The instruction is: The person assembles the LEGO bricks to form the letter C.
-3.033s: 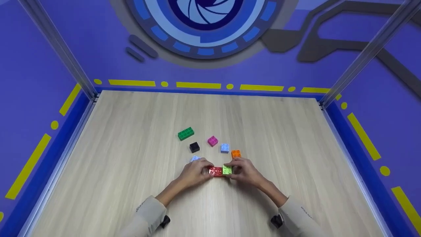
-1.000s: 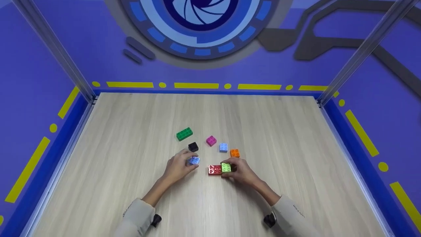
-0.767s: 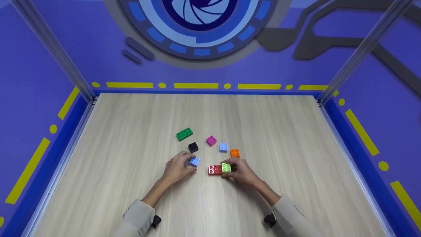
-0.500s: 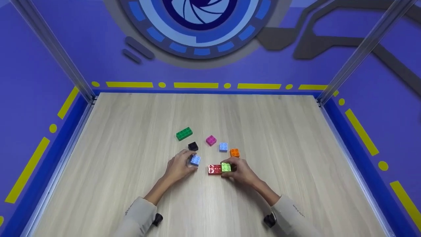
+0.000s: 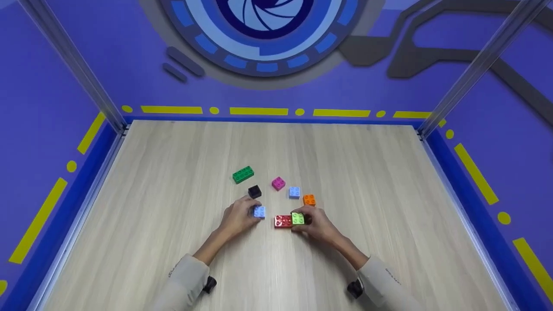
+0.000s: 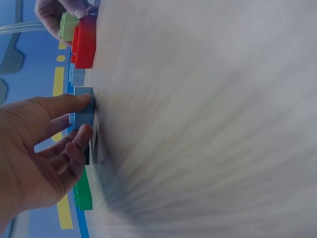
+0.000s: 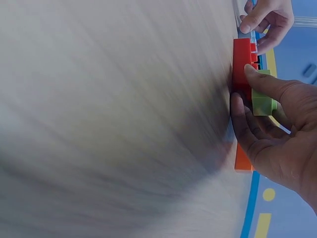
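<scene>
My left hand (image 5: 239, 216) pinches a light blue building brick (image 5: 259, 212) between thumb and fingers, close to the tabletop. In the left wrist view the thumb lies against the near side of that blue brick (image 6: 84, 108). To its right, a red brick (image 5: 282, 221) rests on the table with a lime green brick (image 5: 297, 218) stacked on its right end, overhanging it. My right hand (image 5: 319, 224) holds this pair at the green end. The right wrist view has the thumb on the joint between the red brick (image 7: 241, 64) and the green brick (image 7: 262, 101).
Beyond the hands lie loose bricks: green (image 5: 243, 174), black (image 5: 255, 191), magenta (image 5: 278, 183), a second light blue one (image 5: 294, 192) and orange (image 5: 309, 200). The wooden table (image 5: 173, 164) is bounded by blue walls at the back and sides.
My left hand has left the red brick and taken hold of the nearer light blue brick, turning it straighter and moving it slightly right. My right hand stays at the stacked pair.
</scene>
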`<state>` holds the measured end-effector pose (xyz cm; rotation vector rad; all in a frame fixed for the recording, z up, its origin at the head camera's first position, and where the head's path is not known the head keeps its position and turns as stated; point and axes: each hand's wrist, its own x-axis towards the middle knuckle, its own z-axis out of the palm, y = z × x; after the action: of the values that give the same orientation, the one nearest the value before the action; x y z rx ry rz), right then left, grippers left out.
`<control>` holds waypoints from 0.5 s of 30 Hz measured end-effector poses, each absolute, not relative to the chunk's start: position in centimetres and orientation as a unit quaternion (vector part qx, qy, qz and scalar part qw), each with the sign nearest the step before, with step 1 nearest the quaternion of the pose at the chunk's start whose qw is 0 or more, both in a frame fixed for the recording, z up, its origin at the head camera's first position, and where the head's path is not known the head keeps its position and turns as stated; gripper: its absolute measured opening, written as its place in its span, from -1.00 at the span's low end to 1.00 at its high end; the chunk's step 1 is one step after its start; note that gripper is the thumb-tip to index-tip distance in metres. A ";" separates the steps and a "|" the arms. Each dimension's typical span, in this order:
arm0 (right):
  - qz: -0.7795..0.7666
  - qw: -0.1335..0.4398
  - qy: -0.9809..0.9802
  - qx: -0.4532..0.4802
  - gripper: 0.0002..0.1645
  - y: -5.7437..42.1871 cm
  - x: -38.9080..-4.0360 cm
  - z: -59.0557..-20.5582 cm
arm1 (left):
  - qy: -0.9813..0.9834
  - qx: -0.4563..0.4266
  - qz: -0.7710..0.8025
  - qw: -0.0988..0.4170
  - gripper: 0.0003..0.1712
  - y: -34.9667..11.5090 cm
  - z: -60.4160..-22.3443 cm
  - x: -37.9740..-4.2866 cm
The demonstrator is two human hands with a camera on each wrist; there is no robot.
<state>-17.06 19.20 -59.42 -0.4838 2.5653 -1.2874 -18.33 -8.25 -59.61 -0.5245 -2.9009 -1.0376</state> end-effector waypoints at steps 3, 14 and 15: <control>-0.442 0.118 0.874 -0.160 -0.54 19.2 -17.0 -59.4 | -0.928 -0.172 -0.329 0.010 -0.63 -8.3 -59.6 -18.3; -0.439 0.116 0.876 -0.164 -0.55 19.1 -17.1 -59.4 | -0.915 -0.185 -0.359 -0.013 -0.61 -8.0 -58.5 -17.7; -0.439 0.117 0.876 -0.164 -0.55 19.1 -17.1 -59.4 | -0.912 -0.185 -0.365 -0.016 -0.61 -8.0 -58.4 -17.7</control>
<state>-17.13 19.07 -59.35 -0.4812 2.5628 -1.2849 -17.69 -7.98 -58.37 -0.5863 -2.8961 -1.1589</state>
